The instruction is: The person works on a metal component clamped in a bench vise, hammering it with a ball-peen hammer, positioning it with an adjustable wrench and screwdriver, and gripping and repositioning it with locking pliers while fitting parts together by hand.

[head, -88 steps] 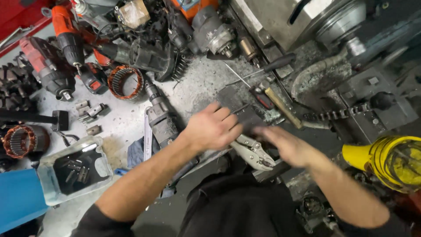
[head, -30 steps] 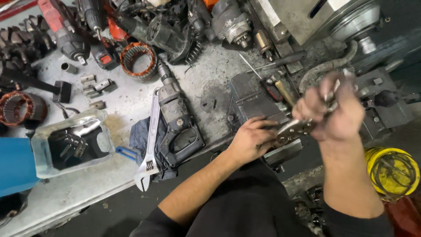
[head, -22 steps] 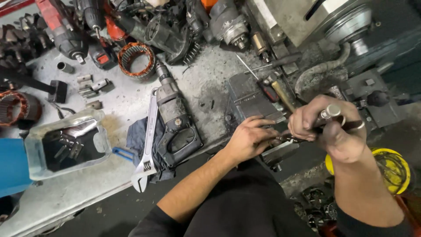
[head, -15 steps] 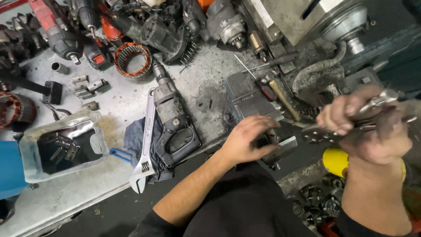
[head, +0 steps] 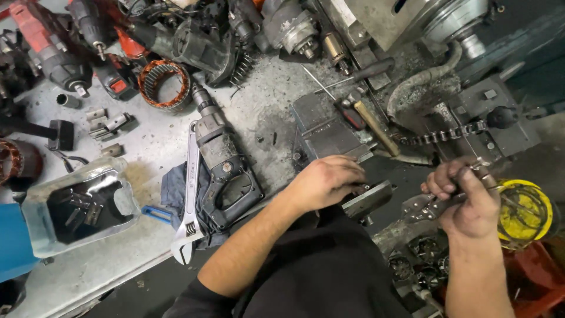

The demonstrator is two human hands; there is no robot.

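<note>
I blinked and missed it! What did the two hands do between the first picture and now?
The right hand picked up the locking pliers from the bench edge and swung them out to the right. The left hand stayed near the vise, now on a metal block. The drill and wrench lie unmoved.

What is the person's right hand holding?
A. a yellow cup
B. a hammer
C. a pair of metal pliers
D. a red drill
C. The right hand is closed around a pair of metal pliers, whose jaws stick out toward the left hand; the wooden-handled hammer lies untouched on the bench.
</note>
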